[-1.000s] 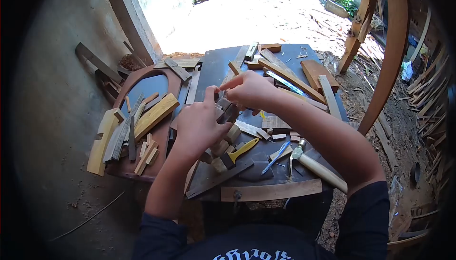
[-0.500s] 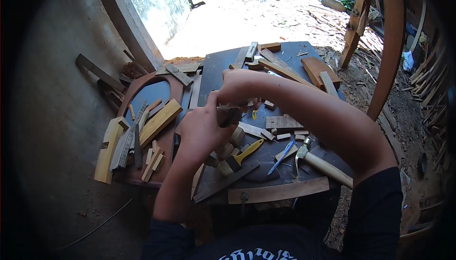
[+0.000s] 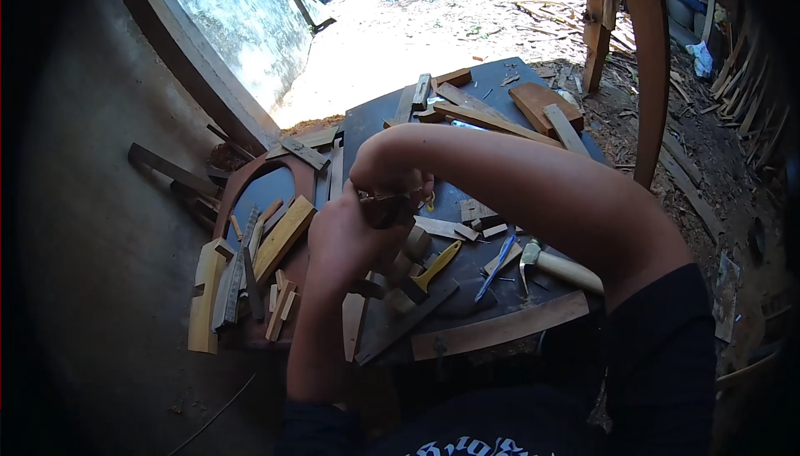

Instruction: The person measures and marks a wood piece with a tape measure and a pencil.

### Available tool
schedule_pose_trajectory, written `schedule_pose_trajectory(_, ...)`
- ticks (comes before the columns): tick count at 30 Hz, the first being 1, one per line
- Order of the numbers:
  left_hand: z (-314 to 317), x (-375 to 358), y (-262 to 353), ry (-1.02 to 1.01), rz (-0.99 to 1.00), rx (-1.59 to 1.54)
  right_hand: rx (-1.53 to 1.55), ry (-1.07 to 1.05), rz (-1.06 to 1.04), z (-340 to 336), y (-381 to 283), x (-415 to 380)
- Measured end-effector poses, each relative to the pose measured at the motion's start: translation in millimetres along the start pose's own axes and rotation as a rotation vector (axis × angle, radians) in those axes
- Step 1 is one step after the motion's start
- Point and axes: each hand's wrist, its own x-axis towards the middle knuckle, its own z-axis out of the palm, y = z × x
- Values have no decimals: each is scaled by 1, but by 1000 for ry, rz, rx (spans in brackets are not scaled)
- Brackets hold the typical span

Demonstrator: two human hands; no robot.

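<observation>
My left hand (image 3: pixel 354 235) is closed round a dark wooden piece (image 3: pixel 387 208) over the middle of the table. Across from it, my right hand (image 3: pixel 387 160) is bent down against the same piece, its fingers curled and mostly hidden behind the wrist. Just below the hands are rounded wooden blocks (image 3: pixel 400 268), partly covered by my left hand. A yellow-handled brush (image 3: pixel 437 267) lies to their right, with a blue pen-like tool (image 3: pixel 497 268) and a hammer (image 3: pixel 562 269) beyond it.
Loose wood strips (image 3: pixel 492 122) and a thick brown block (image 3: pixel 542 110) lie on the table's far side. At the left, a brown frame (image 3: pixel 237 197) carries a yellow wood piece (image 3: pixel 285 238) and a saw-like blade (image 3: pixel 235 277). A curved strip (image 3: pixel 500 327) lies along the near edge.
The view has shifted, so the table sits differently in the frame. Both hands remain together at the dark piece, and my right wrist is bent more over it.
</observation>
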Motion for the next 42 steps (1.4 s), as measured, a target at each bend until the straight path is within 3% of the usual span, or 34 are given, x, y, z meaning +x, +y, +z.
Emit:
schedule_pose_trajectory(4, 0, -3, 1, 7, -11, -77, 271, -70, 43, -6, 3, 13)
schedule_pose_trajectory(7, 4, -1, -1, 12, -21, -64, -16, -40, -21, -12, 12, 37)
schedule_pose_trajectory(9, 3, -1, -1, 14, -19, -58, -268, 169, -20, -8, 23, 86)
schedule_pose_trajectory(12, 1, -4, 5, 18, -27, -53, -387, 138, -146, -5, 29, 74)
schedule_pose_trajectory(15, 1, -3, 3, -5, -16, -62, 224, -55, 28, -3, 12, 16)
schedule_pose_trajectory(18, 3, -4, 1, -1, -10, -20, 803, 76, 243, 11, 6, -10)
schedule_pose_trajectory(24, 7, -4, 1, 2, -9, 26, 939, 133, 237, 35, 12, -22)
schedule_pose_trajectory(28, 5, -7, 1, 8, -39, -4, 870, 49, 159, 50, 14, -35)
schedule_pose_trajectory(30, 7, -5, -2, 41, 0, 2, 1042, 114, 153, 66, 11, -49)
schedule_pose_trajectory(33, 12, -9, -6, 121, 72, 60, 861, 241, -46, 93, 9, -61)
schedule_pose_trajectory(40, 20, -11, -2, 137, 172, 83, 1474, 356, 193, 127, 0, -63)
schedule_pose_trajectory(42, 18, -11, -2, 136, 182, 67, 1510, 375, 172, 131, -1, -60)
